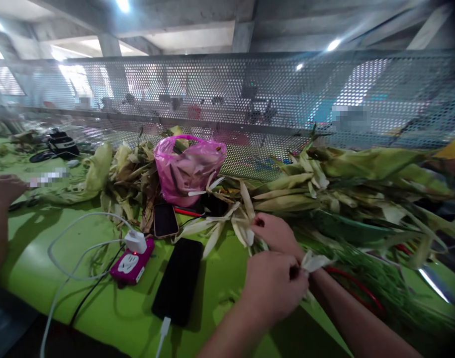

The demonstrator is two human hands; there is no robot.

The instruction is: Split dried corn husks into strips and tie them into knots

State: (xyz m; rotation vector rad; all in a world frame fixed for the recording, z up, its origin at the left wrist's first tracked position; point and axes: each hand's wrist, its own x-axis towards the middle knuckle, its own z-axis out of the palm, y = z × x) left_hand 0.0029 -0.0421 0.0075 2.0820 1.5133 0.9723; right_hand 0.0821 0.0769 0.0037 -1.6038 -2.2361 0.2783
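Visibly, the left hand (275,281) pinches a husk strip (317,261); whether the right hand (276,233) grasps anything, I cannot tell.

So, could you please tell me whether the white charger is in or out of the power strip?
In: the charger sits against the power strip, with no gap visible.

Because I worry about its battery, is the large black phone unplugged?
No, a white cable is plugged into the near end of the black phone.

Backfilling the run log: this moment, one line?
left hand: pinching pale husk strip | right hand: at husk bundle, grip unclear | nearby: pink bag, black phone
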